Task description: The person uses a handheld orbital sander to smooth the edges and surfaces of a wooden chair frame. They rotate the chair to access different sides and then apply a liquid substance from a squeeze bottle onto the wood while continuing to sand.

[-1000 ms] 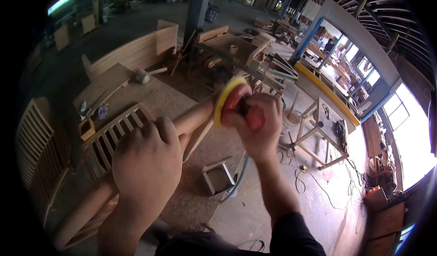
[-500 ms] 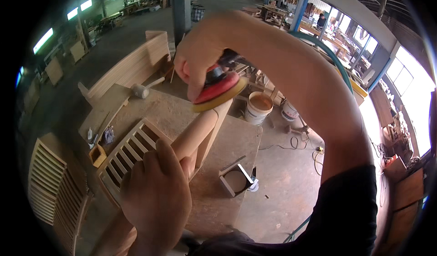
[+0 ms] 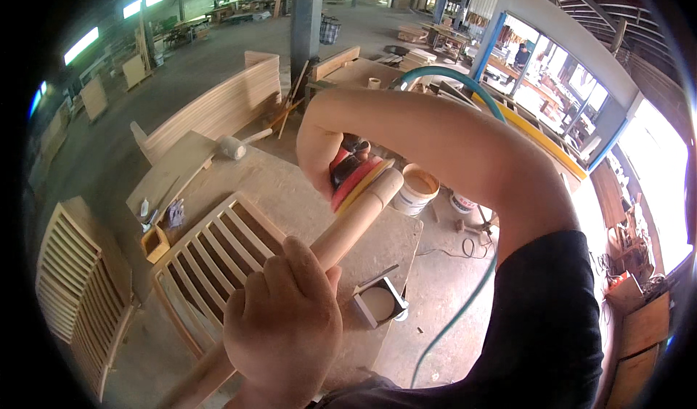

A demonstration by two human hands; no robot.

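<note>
My left hand (image 3: 283, 322) is closed round a smooth, light wooden piece (image 3: 348, 227) that slants from the lower left up to the middle, its rounded end at the top right. My right hand (image 3: 323, 155) grips a red and black disc sander (image 3: 356, 180) with a yellowish pad. The pad is tilted steeply against the left side of the wood, close to its rounded end. My bent wrist and forearm hide most of the sander's body. Under the wood, a slatted wooden frame (image 3: 272, 235) lies on the workbench (image 3: 279, 180).
A mallet (image 3: 232, 147) lies at the bench's far left, near stacked curved boards (image 3: 210, 107). An open box of round discs (image 3: 379, 304) sits at the right. Beyond stand two buckets (image 3: 415, 191). A green hose (image 3: 465, 314) trails across the floor. More slatted frames (image 3: 69, 271) stand left.
The sander has tipped from lying across the top of the wood to its left side. The wood and my left hand have shifted right, and the view has moved slightly.
</note>
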